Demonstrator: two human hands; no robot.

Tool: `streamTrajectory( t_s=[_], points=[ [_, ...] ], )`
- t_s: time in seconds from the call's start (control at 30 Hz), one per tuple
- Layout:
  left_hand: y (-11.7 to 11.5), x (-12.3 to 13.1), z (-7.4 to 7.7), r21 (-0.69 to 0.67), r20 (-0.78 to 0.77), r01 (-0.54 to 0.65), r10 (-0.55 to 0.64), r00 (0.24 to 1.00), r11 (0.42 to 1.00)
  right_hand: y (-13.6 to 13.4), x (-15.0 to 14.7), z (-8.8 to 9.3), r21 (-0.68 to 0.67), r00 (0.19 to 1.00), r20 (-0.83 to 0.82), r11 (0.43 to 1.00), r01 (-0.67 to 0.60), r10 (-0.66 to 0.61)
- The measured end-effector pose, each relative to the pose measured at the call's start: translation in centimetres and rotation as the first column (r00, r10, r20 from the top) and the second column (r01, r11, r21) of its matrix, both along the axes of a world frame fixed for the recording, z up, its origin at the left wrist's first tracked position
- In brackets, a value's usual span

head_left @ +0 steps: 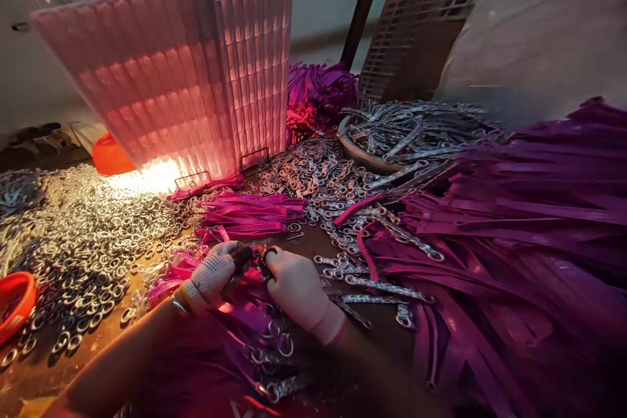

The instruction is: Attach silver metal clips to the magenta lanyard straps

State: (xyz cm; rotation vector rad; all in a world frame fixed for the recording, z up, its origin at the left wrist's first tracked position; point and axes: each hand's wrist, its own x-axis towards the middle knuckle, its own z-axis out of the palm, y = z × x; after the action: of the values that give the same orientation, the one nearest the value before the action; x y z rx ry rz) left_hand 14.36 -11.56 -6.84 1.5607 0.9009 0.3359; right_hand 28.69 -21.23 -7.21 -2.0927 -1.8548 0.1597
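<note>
Both hands meet low in the middle of the table. My left hand (215,272), in a knitted white glove with dark fingertips, is pinched shut. My right hand (294,287), in a smooth pale glove, is also closed, fingertips against the left hand's. Between them sits a small metal ring (261,255) on a magenta strap (240,304); the grip itself is partly hidden. Finished magenta straps with rings (272,346) lie under my wrists.
Loose metal rings (88,235) cover the left side. Metal clasps (323,183) lie behind, with a basin of them (372,155). Magenta straps (514,235) pile at right, a bundle (249,212) ahead. Orange bowls (14,304) sit left. A ribbed lit panel (171,78) stands behind.
</note>
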Motion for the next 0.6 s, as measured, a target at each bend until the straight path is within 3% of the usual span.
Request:
streamTrajectory(
  t_s=[0.07, 0.13, 0.17, 0.27, 0.4, 0.53, 0.6],
  points=[
    [0.0, -0.1, 0.0, 0.265, -0.047, 0.042, -0.031, 0.998, 0.963, 0.1, -0.3, -0.2, -0.018, 0.998, 0.062, 1.0, -0.004, 0.005],
    [0.3, -0.2, 0.1, 0.456, -0.103, 0.132, -0.096, 0.99, 0.88, 0.2, -0.5, -0.7, 0.005, 0.993, 0.115, 1.0, -0.003, 0.002],
    [0.4, -0.3, 0.2, 0.473, -0.125, 0.183, -0.14, 0.982, 0.862, 0.2, -0.5, -1.0, 0.024, 0.991, 0.136, 1.0, -0.005, 0.002],
    [0.6, -0.7, -0.3, 0.39, -0.161, 0.278, -0.232, 0.959, 0.878, 0.4, -0.5, -1.7, 0.059, 0.985, 0.173, 0.998, -0.022, 0.012],
    [0.4, -1.1, -1.6, 0.544, -0.25, 0.259, -0.141, 0.958, 0.798, 0.6, -0.5, -2.0, 0.021, 0.988, 0.151, 0.999, -0.045, 0.041],
    [0.7, -1.5, -2.3, 0.395, -0.163, 0.252, -0.203, 0.966, 0.883, 0.8, -0.5, -1.1, -0.046, 0.998, 0.048, 0.999, -0.026, 0.028],
    [0.7, -1.7, -2.6, 0.375, -0.122, 0.18, -0.145, 0.982, 0.909, 1.0, -0.5, -0.3, -0.116, 0.998, -0.003, 0.991, -0.068, 0.068]
  ],
)
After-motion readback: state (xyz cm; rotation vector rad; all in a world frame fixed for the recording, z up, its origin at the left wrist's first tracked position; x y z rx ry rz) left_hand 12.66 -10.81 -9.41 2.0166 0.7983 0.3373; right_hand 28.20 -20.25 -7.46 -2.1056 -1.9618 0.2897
